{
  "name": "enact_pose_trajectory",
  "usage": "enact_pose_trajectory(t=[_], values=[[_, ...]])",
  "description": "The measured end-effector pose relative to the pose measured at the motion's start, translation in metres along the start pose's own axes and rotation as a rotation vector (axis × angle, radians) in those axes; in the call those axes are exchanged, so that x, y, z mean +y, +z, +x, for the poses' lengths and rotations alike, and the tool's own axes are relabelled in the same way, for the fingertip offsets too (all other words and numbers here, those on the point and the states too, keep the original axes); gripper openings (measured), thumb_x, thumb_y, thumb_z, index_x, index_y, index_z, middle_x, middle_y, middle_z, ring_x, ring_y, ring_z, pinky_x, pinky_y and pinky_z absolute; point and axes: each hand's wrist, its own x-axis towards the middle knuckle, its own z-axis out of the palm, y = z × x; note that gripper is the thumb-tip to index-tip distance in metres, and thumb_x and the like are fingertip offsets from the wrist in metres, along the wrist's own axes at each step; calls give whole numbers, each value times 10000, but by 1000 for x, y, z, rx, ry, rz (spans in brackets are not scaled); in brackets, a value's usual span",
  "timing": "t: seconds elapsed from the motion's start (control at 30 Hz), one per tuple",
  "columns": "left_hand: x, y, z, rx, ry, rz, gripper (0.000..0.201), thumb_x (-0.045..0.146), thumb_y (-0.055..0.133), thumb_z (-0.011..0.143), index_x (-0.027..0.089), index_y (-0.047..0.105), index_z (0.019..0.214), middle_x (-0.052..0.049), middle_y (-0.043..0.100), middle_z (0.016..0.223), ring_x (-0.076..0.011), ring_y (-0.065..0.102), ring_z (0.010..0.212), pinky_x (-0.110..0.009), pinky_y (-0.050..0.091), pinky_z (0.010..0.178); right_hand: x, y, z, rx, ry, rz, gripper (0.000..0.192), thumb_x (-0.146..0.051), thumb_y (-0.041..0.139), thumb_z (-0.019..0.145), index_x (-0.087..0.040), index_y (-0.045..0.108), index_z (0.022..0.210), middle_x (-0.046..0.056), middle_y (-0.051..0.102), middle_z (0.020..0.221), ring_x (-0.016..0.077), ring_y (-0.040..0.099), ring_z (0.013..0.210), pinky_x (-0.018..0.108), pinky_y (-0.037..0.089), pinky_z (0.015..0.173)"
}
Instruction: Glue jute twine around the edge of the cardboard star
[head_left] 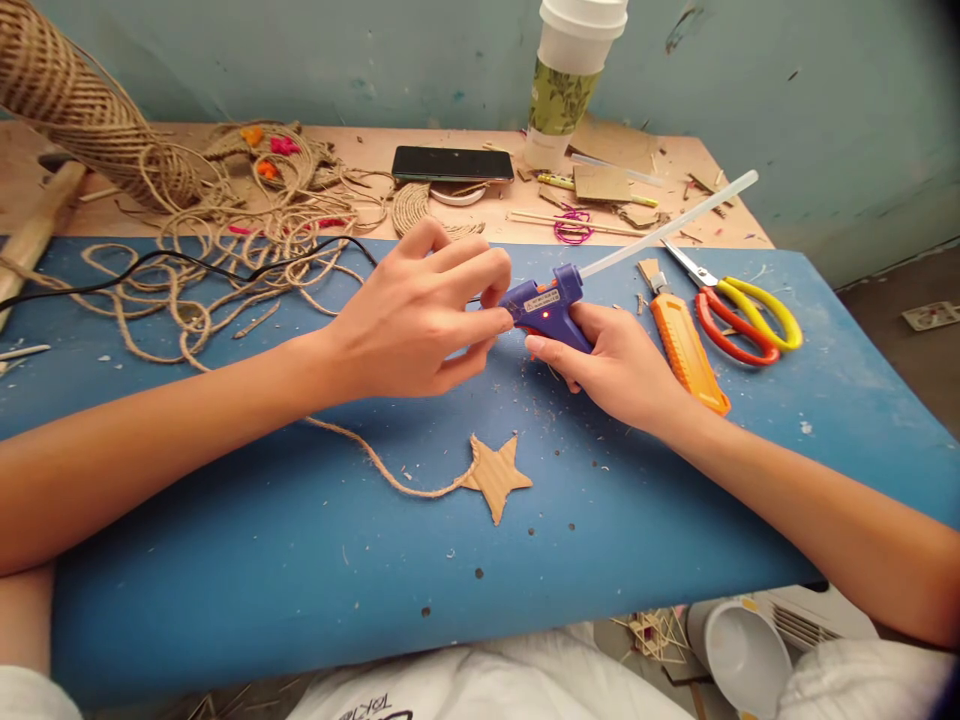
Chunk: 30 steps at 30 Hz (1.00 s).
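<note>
Cardboard star (496, 475) with twine tail lies on blue desk (300, 540), just nearer than glue gun (547, 308). Right hand (611, 365) fingers wrapped around gun's grip; left hand (420, 310) fingers pinched narrow at its nozzle. Utility knife (686, 350) right of gun.

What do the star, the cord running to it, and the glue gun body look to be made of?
Star: seemingly cardboard, matte brown, flat with cut edges.
Cord: likely jute twine, tan, twisted and fuzzy, like the loose coils farther back.
Glue gun: apparently moulded plastic, smooth blue-purple, slight sheen, red light lit; held in the right hand, the left hand at its nozzle end. A translucent glue stick juts from its back.
</note>
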Motion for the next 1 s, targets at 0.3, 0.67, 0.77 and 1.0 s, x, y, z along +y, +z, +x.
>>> enact_pose_trajectory(t=[0.3,0.67,0.77,1.0], values=[[-4,-9,-2,94,-93,-71,181,300,587,1049,237,698,1177,-45,709,1080,-163,623,828,-473,522,920,-1,-1,0,0,16,0,432,-590,732,944,-168,655,885,-1,566,697,133,473,649,308,308,602],[-11,-8,-2,12,72,-8,135,298,570,1052,208,626,968,-40,673,1089,-179,658,904,-521,567,923,-1,0,0,-2,14,-11,431,-588,721,954,-173,642,869,-2,557,686,133,472,637,309,295,597],[-9,-9,-1,34,83,-4,143,272,563,1044,215,643,1149,-51,681,1086,-172,643,850,-509,572,889,0,-1,0,-2,16,-11,434,-593,725,955,-175,641,874,1,564,693,136,477,639,309,300,599],[-7,-4,-1,-34,77,-14,144,297,533,1033,232,650,980,-44,662,1116,-217,720,922,-550,597,874,-1,0,0,5,10,-10,439,-594,727,946,-177,631,848,3,563,693,136,471,650,313,299,609]])
